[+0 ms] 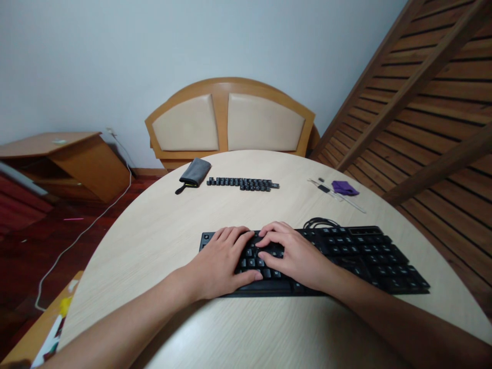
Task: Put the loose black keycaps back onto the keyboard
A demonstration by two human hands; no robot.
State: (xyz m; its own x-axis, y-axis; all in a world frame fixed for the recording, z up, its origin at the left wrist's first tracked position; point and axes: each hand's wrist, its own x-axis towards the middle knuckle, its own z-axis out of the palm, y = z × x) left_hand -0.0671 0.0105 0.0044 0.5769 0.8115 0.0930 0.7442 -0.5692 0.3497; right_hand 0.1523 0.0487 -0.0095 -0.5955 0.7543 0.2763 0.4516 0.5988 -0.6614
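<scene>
A black keyboard (357, 256) lies across the near part of the round table. My left hand (226, 259) rests palm down over its left end, fingers stretched toward the back edge and thumb on the lower keys. Over the middle keys, my right hand (292, 251) is bent with its fingertips down; dark keyboard shows between thumb and index finger, and I see nothing held. Part of the key area near the right fingertips looks bare of keycaps, though the hands hide much of it. Beyond the keyboard, loose black keycaps (242, 183) stand in two rows.
Left of the keycaps lies a grey pouch (196, 171). A purple cloth (345, 188) and thin white sticks (351, 203) are at the back right of the table (172, 215). A coiled black cable (321, 222) sits behind the keyboard. A wooden headboard (223, 87) stands behind.
</scene>
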